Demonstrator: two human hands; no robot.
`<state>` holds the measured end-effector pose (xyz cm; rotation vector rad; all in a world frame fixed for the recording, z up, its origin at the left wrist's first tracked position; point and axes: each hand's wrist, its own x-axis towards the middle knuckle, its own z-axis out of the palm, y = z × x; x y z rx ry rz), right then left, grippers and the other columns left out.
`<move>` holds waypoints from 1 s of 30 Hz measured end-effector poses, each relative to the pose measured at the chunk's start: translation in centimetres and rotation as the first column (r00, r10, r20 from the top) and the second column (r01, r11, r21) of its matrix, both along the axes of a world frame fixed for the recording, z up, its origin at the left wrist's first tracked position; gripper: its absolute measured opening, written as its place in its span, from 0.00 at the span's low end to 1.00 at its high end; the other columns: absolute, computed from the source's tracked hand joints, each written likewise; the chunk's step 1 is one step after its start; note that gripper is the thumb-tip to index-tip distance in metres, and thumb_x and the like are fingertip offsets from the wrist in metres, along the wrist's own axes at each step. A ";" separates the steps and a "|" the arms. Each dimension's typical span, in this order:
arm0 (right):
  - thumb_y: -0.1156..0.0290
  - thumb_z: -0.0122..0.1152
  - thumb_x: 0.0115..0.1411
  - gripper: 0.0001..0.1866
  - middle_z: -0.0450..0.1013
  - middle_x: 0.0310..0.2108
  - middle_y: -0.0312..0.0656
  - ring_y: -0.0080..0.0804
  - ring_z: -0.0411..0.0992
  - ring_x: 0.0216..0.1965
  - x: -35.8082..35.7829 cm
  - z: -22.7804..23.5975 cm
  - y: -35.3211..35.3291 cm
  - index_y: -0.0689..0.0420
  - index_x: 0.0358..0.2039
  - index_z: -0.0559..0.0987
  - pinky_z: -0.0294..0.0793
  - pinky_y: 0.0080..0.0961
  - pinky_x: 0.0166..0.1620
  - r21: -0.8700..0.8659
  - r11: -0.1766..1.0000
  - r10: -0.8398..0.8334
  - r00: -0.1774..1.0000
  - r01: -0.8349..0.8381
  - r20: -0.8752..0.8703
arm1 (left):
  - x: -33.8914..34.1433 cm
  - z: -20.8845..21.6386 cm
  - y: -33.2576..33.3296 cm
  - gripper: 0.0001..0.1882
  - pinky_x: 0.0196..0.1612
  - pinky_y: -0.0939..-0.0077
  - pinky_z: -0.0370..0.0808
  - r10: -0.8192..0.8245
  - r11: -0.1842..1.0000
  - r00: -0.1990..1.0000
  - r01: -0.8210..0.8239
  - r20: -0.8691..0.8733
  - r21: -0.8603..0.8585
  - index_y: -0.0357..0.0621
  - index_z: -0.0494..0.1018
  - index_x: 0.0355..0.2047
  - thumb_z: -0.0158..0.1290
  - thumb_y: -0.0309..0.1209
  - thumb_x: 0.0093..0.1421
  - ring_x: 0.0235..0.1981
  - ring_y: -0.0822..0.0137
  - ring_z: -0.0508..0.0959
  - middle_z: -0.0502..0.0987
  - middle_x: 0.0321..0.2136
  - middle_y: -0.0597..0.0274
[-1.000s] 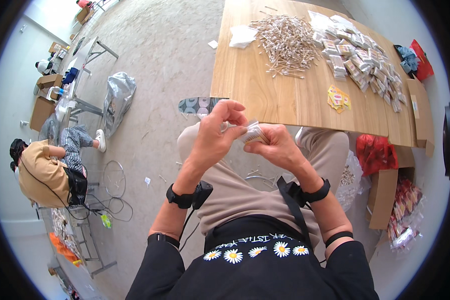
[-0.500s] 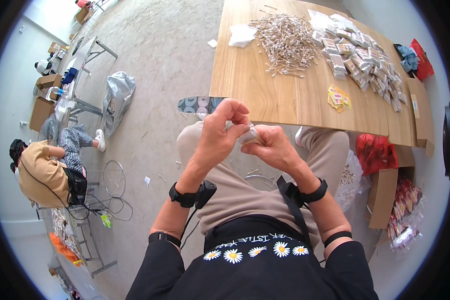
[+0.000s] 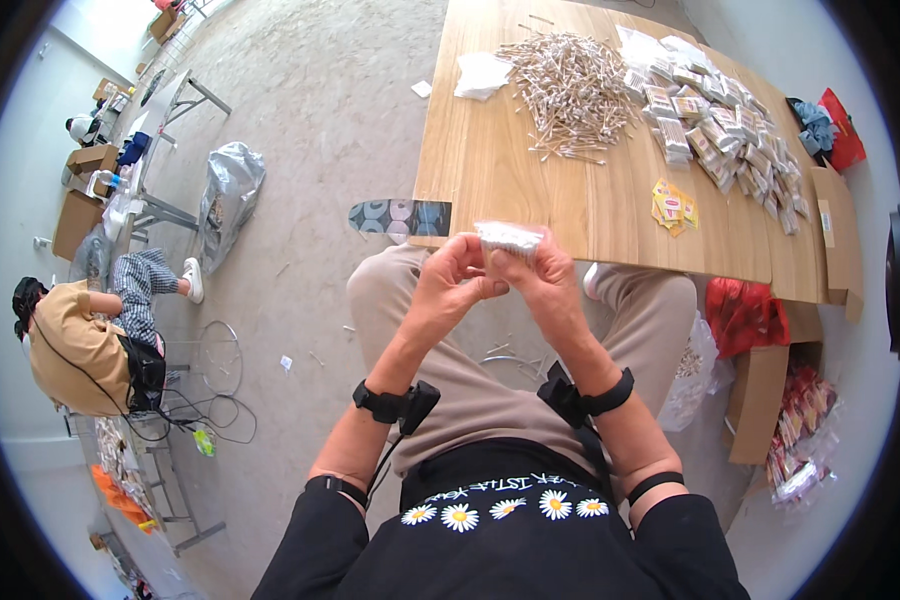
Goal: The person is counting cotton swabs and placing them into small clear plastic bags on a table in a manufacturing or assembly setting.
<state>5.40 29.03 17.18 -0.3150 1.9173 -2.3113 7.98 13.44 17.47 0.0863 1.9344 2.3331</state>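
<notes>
Just past the table's near edge, between my two hands, is a small clear packet of cotton swabs (image 3: 510,237) with its white tips facing up. My right hand (image 3: 548,285) is closed round the packet's right side, thumb across its front. At its left end, my left hand (image 3: 450,283) grips with bent fingers, its thumb low beside the right hand. A big heap of loose cotton swabs (image 3: 573,95) lies on the table. To the right of it are many filled swab packets (image 3: 735,135), and nearer me a few yellow cards (image 3: 675,206).
The wooden table (image 3: 530,180) spans the upper right. White plastic sleeves (image 3: 482,75) lie at its left edge, near a patterned board (image 3: 400,218). Cardboard boxes (image 3: 760,400) and a red bag (image 3: 742,315) are at lower right. A seated person (image 3: 90,345) is at far left.
The packet has been turned so its white tips show upward, and both hands have moved slightly forward with it. My left hand has come down from above the packet to its left side.
</notes>
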 end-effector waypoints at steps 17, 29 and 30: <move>0.70 0.64 0.60 0.10 0.69 0.16 0.48 0.42 0.71 0.19 -3.9 1.5 2.6 0.60 0.26 0.75 0.67 0.35 0.24 0.543 0.839 0.215 0.895 0.036 -0.391 | -1.6 -0.9 -0.7 0.10 0.35 0.80 0.70 -0.181 0.920 0.983 0.173 0.010 -0.351 0.37 0.73 0.32 0.64 0.22 0.51 0.29 0.79 0.70 0.75 0.25 0.69; 0.75 0.58 0.61 0.07 0.68 0.19 0.45 0.47 0.69 0.22 -9.3 -1.2 7.3 0.56 0.27 0.71 0.65 0.42 0.27 0.577 0.485 0.071 0.628 0.657 -0.775 | -1.7 -5.6 -1.4 0.15 0.45 0.79 0.76 0.086 0.937 0.971 -0.002 0.224 -0.349 0.35 0.73 0.45 0.60 0.19 0.58 0.39 0.76 0.77 0.78 0.35 0.66; 0.75 0.58 0.61 0.07 0.68 0.19 0.45 0.47 0.69 0.22 -10.3 0.3 7.1 0.56 0.27 0.71 0.65 0.42 0.27 0.580 0.485 0.075 0.630 0.654 -0.773 | -1.5 -6.0 -1.7 0.14 0.45 0.80 0.76 0.058 0.945 0.967 0.026 0.247 -0.326 0.35 0.73 0.45 0.59 0.19 0.58 0.39 0.76 0.78 0.78 0.35 0.65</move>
